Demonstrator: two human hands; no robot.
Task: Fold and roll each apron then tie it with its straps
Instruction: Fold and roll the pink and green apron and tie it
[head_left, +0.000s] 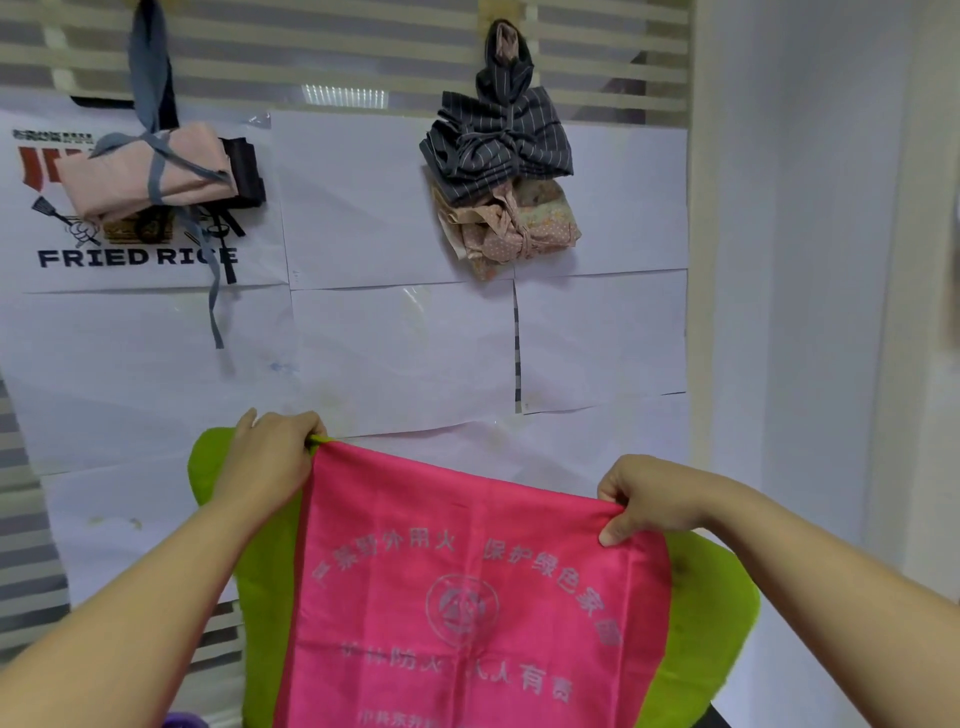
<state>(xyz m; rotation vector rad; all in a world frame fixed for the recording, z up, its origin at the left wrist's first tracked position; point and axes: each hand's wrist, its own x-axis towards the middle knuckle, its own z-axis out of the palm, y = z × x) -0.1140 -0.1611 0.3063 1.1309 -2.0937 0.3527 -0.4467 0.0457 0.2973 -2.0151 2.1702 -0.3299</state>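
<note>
Now your left hand (270, 457) and right hand (649, 501) each pinch a top corner of the pink apron (467, 597) at lower centre, spread flat, so I think folding comes next.

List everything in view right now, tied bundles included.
pink apron: one, bright pink with pale print, held up at lower centre
green fabric: one, lime green, behind the pink apron on both sides
pink bundle: one, pale pink with grey-blue strap, hanging upper left
black bundle: one, black, behind the pink bundle
striped bundle: one, dark grey, hanging upper centre
floral bundle: one, beige-pink, just below the striped bundle
poster: one, white with FRIED RICE lettering, wall at left
paper sheets: several, white, covering the wall
left hand: one, pinches the apron's top left corner
right hand: one, pinches the apron's top right corner
</note>
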